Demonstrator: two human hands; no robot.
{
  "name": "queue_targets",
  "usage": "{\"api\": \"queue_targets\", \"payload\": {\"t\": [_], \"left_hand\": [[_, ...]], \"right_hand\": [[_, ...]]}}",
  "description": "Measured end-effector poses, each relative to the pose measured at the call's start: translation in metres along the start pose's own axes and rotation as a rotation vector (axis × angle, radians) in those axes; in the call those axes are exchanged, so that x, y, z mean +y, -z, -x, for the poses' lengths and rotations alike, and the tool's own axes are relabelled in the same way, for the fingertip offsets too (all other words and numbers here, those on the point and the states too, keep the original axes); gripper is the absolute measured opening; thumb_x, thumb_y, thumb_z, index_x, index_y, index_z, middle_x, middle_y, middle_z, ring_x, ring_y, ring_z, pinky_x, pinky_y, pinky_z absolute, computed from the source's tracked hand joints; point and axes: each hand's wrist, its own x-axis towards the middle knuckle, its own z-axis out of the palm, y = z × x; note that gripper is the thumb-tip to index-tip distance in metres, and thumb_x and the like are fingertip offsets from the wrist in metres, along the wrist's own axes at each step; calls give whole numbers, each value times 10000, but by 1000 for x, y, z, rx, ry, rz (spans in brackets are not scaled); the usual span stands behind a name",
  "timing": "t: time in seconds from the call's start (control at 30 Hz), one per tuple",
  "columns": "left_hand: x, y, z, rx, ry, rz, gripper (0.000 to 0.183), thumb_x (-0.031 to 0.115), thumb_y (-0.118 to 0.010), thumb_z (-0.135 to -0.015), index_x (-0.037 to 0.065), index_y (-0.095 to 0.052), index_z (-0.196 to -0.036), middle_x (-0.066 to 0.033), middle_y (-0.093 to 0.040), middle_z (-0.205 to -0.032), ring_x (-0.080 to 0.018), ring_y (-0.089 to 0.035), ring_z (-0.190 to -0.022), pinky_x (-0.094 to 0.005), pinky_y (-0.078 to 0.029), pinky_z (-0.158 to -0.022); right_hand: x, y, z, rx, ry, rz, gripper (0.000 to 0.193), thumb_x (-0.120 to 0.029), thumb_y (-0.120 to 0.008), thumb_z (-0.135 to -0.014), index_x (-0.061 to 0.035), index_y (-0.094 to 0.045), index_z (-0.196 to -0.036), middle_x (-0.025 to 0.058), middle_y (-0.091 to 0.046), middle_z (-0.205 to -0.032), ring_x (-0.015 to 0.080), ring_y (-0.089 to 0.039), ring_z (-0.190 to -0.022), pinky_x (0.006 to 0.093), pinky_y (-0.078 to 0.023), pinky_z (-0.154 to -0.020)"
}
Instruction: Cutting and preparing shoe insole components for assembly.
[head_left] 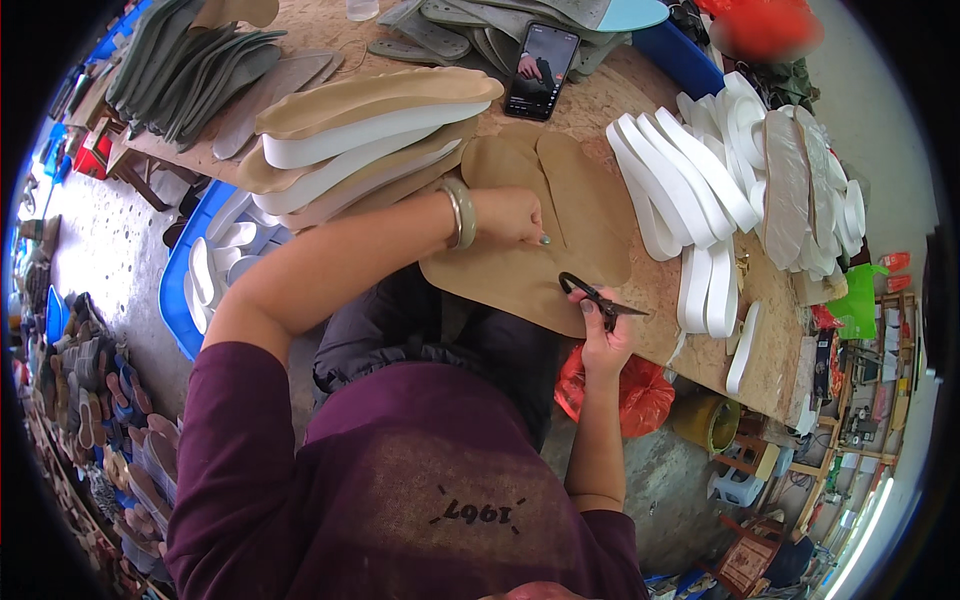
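Note:
A tan, leather-like sheet (590, 215) lies in front of me, its near part hanging past the table's edge over my lap. A curved line runs across its upper part. My left hand (508, 216), with a pale bangle at the wrist, is closed on this sheet, fingers curled and thumb pointing right. In my right hand (605, 340) is a pair of dark scissors (598, 300), held at the sheet's right edge with the tip pointing right. Left of the sheet rises a stack of white shoe soles (345, 137) interleaved with tan pieces (385, 95).
White soles (690, 180) stand in rows on the wooden table (650, 310) at right. Grey insoles (185, 85) are piled far left, more at the back near a phone (541, 70). A blue tub (178, 290) sits left; a red plastic bag (640, 398) hangs below the table edge.

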Motion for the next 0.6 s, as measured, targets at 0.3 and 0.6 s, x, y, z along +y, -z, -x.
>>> {"api": "queue_targets", "payload": {"t": [0.3, 0.6], "left_hand": [[3, 11, 12, 73, -47, 25, 240, 233, -685, -875, 6, -693, -953, -85, -704, -837, -160, -631, -767, -331, -503, -711], [1, 7, 23, 115, -183, 40, 236, 231, -630, -912, 7, -680, -965, -98, -709, -886, -202, -658, -817, -356, -511, -761]], "right_hand": [[0, -2, -7, 10, -3, -30, 134, 4, -624, -947, 60, -624, -1069, 124, -699, -952, 170, -684, -849, 286, -545, -798], [2, -1, -1, 25, 12, -51, 154, 8, -626, -947, 63, -616, -1091, 128, -701, -954, 178, -691, -852, 291, -557, -805]]}}
